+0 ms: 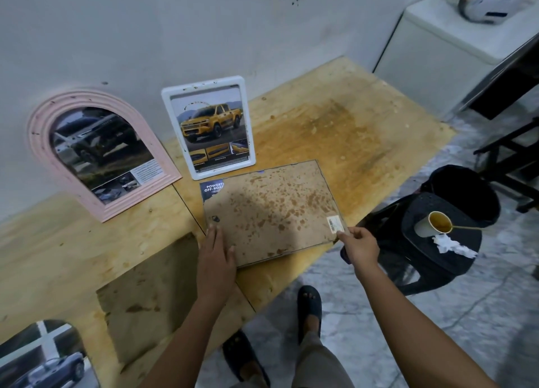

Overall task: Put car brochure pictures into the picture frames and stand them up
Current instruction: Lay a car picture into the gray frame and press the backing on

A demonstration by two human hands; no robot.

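A stained brown backing board lies face down on the plywood table, over a thin dark frame. A blue brochure corner sticks out at its far left. My left hand rests flat on the board's near left corner. My right hand pinches the near right corner beside a barcode sticker. A pink arched frame with a dark car picture and a white frame with a yellow pickup picture lean upright against the wall.
A loose arch-shaped car picture lies at the table's near left. A brown arch-shaped backing piece lies beside it. A black stool at the right carries a paper cup and crumpled tissue. My feet stand below the table edge.
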